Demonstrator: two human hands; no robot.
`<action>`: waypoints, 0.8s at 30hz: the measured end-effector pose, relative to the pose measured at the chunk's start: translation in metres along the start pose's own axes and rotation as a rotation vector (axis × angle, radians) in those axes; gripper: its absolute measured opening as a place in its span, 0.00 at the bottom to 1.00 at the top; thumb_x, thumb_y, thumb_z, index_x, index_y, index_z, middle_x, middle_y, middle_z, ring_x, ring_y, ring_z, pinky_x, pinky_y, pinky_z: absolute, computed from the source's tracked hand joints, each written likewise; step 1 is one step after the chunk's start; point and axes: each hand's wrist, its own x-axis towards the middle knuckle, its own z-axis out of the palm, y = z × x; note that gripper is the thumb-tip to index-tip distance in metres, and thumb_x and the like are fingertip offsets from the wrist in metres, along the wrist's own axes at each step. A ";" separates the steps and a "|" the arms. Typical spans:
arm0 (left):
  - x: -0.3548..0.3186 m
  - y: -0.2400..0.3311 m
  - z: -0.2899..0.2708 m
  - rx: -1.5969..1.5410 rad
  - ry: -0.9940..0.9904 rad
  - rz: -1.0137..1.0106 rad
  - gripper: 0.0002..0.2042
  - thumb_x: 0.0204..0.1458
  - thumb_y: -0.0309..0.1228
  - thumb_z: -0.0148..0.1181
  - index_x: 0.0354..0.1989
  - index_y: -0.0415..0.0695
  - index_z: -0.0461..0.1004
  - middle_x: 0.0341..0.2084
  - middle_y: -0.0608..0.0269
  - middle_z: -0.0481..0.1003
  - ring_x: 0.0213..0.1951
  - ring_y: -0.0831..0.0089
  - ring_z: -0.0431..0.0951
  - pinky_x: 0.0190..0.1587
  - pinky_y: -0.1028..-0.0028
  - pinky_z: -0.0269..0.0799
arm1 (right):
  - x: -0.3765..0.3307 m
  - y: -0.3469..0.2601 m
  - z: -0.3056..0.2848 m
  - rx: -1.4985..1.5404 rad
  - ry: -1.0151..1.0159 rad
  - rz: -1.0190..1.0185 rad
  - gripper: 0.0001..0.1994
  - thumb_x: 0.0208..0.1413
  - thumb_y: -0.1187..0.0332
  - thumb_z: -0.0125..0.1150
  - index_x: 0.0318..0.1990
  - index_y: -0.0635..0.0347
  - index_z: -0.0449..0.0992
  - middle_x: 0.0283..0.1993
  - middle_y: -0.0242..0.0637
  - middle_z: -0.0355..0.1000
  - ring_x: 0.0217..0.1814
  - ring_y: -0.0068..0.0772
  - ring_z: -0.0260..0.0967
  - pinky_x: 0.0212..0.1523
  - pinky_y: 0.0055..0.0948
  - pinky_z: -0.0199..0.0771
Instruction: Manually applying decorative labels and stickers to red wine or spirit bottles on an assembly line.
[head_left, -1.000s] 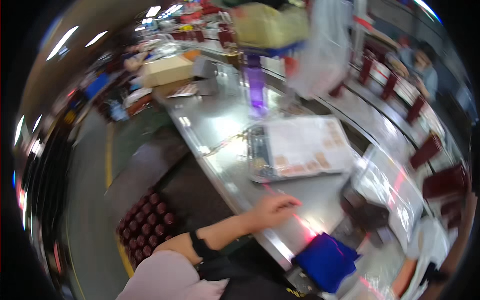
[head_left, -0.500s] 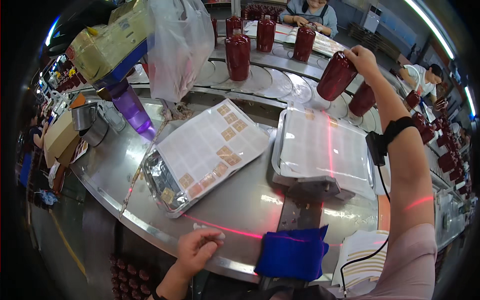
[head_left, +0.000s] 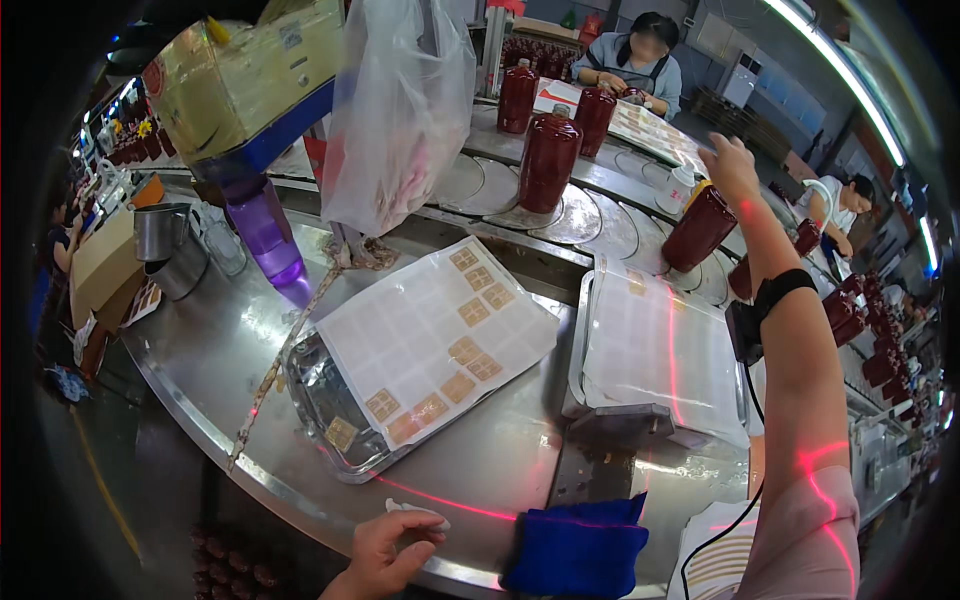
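My right hand (head_left: 732,168) reaches over the conveyor, fingers loosely apart and nothing visible in them. Just below it a dark red bottle (head_left: 699,230) stands on the conveyor, appearing tilted in this view. My left hand (head_left: 388,555) is near the table's front edge, thumb and fingers curled round a small crumpled white piece (head_left: 420,514), perhaps tissue or cloth. Between the hands lie two trays: a metal tray (head_left: 335,415) under a white sheet with gold square stickers (head_left: 430,340), and another tray (head_left: 574,370) under a mostly bare backing sheet (head_left: 650,350).
A folded blue cloth (head_left: 578,548) lies at the front edge beside striped sheets (head_left: 715,548). More red bottles (head_left: 550,160) stand on the conveyor. A clear plastic bag (head_left: 400,120) hangs near a purple bottle (head_left: 265,232) and metal jugs (head_left: 172,250). A co-worker (head_left: 635,65) sits opposite.
My right hand has let go of the red bottle, which now stands lower on the conveyor. The view has shifted. My left hand still holds the white piece.
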 end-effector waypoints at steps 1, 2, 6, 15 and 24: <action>-0.001 0.002 0.000 -0.008 -0.001 0.003 0.17 0.56 0.31 0.59 0.49 0.31 0.72 0.41 0.50 0.77 0.40 0.66 0.80 0.46 0.69 0.75 | 0.009 -0.016 -0.003 0.120 0.028 -0.097 0.22 0.56 0.57 0.59 0.56 0.54 0.73 0.48 0.55 0.72 0.50 0.59 0.70 0.53 0.45 0.70; -0.002 0.005 -0.002 0.044 -0.019 -0.014 0.16 0.56 0.30 0.59 0.48 0.31 0.72 0.41 0.50 0.77 0.41 0.65 0.80 0.46 0.68 0.75 | 0.017 -0.045 -0.001 0.195 -0.021 -0.122 0.21 0.56 0.57 0.60 0.55 0.54 0.74 0.49 0.53 0.72 0.51 0.58 0.70 0.53 0.45 0.69; -0.005 -0.001 -0.007 0.041 -0.029 -0.017 0.15 0.55 0.28 0.58 0.48 0.31 0.73 0.42 0.49 0.77 0.41 0.65 0.80 0.46 0.68 0.76 | 0.026 -0.136 0.009 0.384 -0.210 -0.255 0.22 0.57 0.58 0.56 0.57 0.56 0.72 0.51 0.57 0.73 0.55 0.56 0.70 0.55 0.45 0.68; 0.003 0.010 -0.003 0.032 -0.032 -0.067 0.16 0.57 0.29 0.57 0.50 0.32 0.71 0.43 0.51 0.76 0.42 0.67 0.78 0.48 0.69 0.74 | 0.043 -0.130 0.058 0.389 -0.218 -0.047 0.26 0.49 0.43 0.62 0.40 0.61 0.81 0.39 0.54 0.77 0.46 0.53 0.75 0.49 0.44 0.72; 0.007 -0.004 0.002 0.058 -0.024 -0.046 0.14 0.56 0.25 0.57 0.49 0.32 0.72 0.40 0.54 0.78 0.40 0.70 0.80 0.44 0.72 0.76 | -0.013 -0.063 0.009 0.486 0.066 0.011 0.24 0.47 0.47 0.67 0.39 0.60 0.81 0.39 0.48 0.78 0.42 0.48 0.75 0.46 0.41 0.72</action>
